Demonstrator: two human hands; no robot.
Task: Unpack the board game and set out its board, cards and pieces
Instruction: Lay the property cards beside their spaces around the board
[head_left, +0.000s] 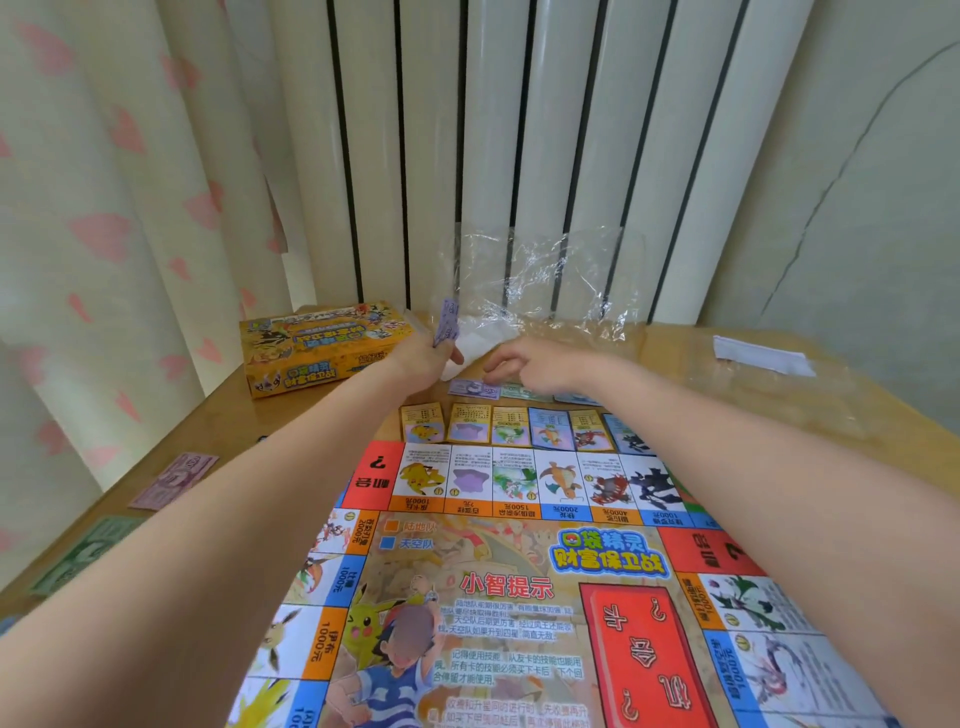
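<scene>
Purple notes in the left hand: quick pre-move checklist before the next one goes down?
1. Left hand holds the purple notes upright: ok.
2. Right hand is down at the far row of note piles, over the green pile: ok.
3. Purple pile on the table is visible and free to receive more: ok.
4. Property cards sit in a row beyond the board edge, apart from the note piles: ok.
5. Clear plastic bag lies just behind the hands, close to the piles: not ok.
6. Whether the right hand's fingers pinch a note: cannot tell.
</scene>
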